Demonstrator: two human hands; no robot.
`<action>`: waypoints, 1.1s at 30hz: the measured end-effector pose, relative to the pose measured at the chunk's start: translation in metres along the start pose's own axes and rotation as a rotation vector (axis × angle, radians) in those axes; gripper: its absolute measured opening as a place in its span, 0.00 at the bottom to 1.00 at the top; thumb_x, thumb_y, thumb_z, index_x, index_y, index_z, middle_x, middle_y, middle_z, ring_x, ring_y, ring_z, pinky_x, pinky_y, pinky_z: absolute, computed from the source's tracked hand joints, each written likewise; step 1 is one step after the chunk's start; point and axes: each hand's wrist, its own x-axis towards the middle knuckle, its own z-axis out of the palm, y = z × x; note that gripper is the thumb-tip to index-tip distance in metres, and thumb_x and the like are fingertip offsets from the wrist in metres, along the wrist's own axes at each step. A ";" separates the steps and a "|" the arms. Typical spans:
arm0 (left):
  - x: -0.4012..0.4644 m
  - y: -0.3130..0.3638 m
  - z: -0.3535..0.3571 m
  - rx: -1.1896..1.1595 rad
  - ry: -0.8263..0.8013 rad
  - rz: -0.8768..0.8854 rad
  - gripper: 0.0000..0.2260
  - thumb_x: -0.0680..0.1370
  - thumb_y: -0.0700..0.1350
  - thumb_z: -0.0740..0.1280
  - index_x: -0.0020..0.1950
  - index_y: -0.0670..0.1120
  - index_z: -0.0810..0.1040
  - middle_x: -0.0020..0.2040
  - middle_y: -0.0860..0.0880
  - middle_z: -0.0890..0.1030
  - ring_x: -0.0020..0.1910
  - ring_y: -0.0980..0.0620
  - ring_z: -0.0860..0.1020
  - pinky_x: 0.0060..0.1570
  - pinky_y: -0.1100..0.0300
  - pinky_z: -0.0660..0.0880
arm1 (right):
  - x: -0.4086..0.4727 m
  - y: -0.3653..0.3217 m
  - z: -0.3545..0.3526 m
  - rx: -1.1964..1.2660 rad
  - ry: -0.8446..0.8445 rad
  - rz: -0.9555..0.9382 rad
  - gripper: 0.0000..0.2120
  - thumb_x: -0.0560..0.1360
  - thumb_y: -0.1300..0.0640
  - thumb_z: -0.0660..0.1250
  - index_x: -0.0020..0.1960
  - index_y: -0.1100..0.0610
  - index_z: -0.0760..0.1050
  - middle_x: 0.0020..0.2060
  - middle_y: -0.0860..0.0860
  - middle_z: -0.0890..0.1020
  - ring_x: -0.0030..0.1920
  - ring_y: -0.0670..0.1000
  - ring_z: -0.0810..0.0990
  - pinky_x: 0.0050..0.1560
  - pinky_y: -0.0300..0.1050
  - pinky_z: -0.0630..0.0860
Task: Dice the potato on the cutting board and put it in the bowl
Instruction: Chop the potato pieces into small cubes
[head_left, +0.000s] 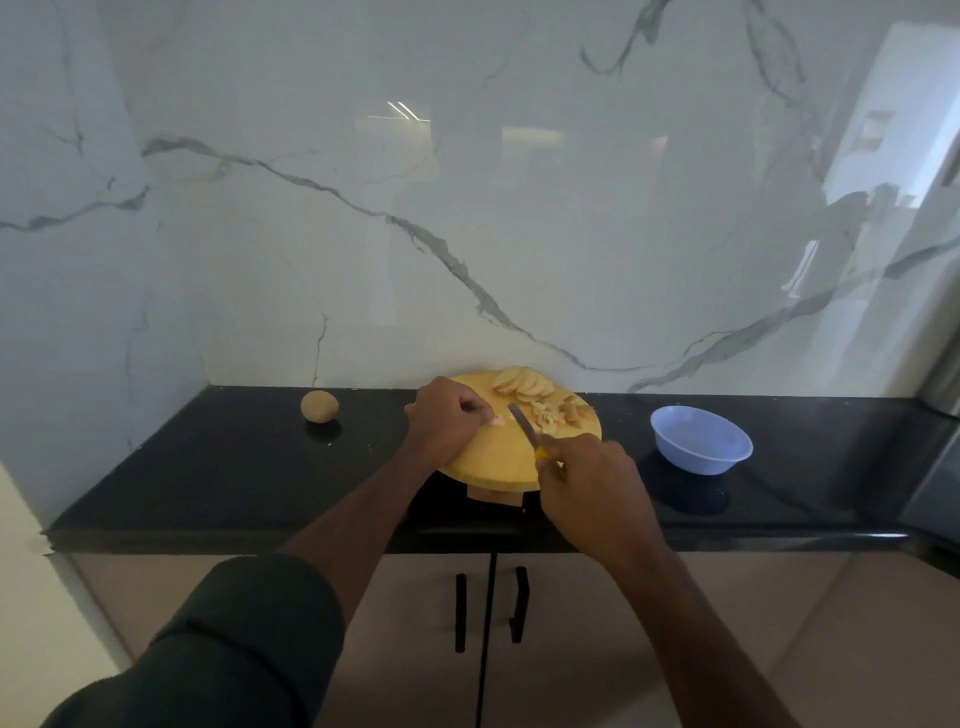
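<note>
At the far left of the black bench (208, 467), near the marble wall, a whole unpeeled potato (319, 407) sits alone, well apart from the board. Moving right, the left hand (447, 423) rests on the left part of the round wooden cutting board (498, 457), its fingers curled down and pinching a small pale potato piece (497, 422) against the wood. Just beside that piece the knife (523, 423) slants across the board, blade tip pointing away from the person. At the board's far edge lies a fanned row of potato slices (522, 385), and right of the blade a small heap of diced potato (553, 415). The right hand (592, 488) grips the knife's yellow handle at the board's near right edge. Further right, apart from the board, stands a pale blue bowl (701, 439), with no potato visible in it.
</note>
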 end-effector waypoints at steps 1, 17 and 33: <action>0.000 -0.002 -0.002 -0.048 0.007 -0.001 0.12 0.73 0.46 0.77 0.31 0.58 0.83 0.34 0.62 0.83 0.46 0.57 0.82 0.61 0.43 0.75 | 0.000 -0.002 0.001 -0.011 0.006 -0.006 0.16 0.83 0.51 0.61 0.70 0.50 0.77 0.44 0.47 0.82 0.44 0.48 0.81 0.47 0.47 0.81; 0.008 -0.024 -0.018 0.190 -0.086 0.006 0.17 0.73 0.54 0.75 0.61 0.59 0.82 0.41 0.56 0.77 0.48 0.55 0.75 0.59 0.48 0.64 | 0.005 -0.007 0.020 -0.166 -0.051 -0.057 0.19 0.84 0.49 0.56 0.72 0.49 0.72 0.48 0.50 0.81 0.46 0.51 0.79 0.48 0.51 0.81; 0.006 -0.024 -0.014 0.174 -0.021 0.051 0.11 0.73 0.58 0.75 0.51 0.55 0.84 0.43 0.59 0.80 0.45 0.61 0.73 0.50 0.55 0.61 | 0.005 0.004 0.012 -0.196 -0.022 0.018 0.17 0.84 0.48 0.56 0.69 0.50 0.74 0.48 0.50 0.81 0.46 0.51 0.80 0.48 0.48 0.80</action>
